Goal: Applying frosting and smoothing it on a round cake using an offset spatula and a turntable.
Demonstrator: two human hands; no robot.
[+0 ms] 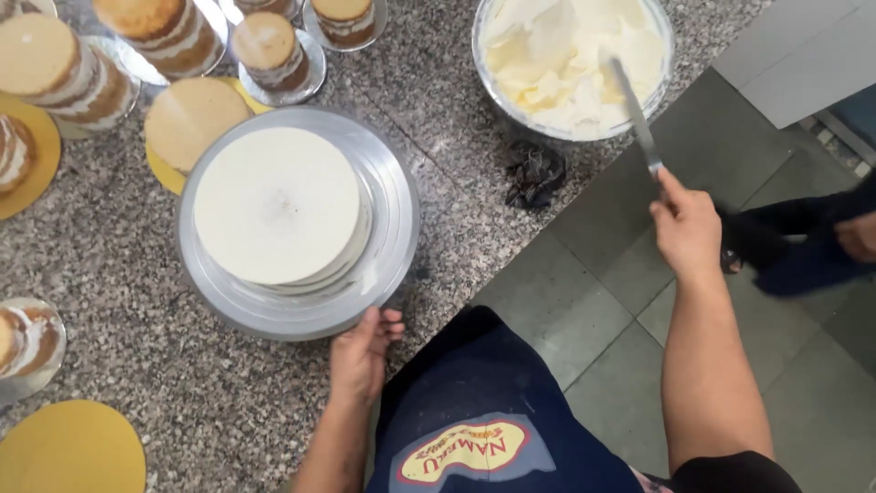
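Note:
A round cake (276,203) coated in white cream sits on a silver turntable (392,228) on the speckled granite counter. My left hand (363,351) grips the turntable's near rim. My right hand (686,228) holds a long metal spatula (633,111) whose blade tip rests in a metal bowl (484,64) of white cream at the counter's far right.
Several layered naked cakes (55,71) on silver boards stand at the back left. A bare sponge layer (192,117) lies behind the turntable. A gold cake board (71,449) lies at the near left. A dark crumpled object (536,173) sits near the counter edge. Tiled floor (593,301) lies to the right.

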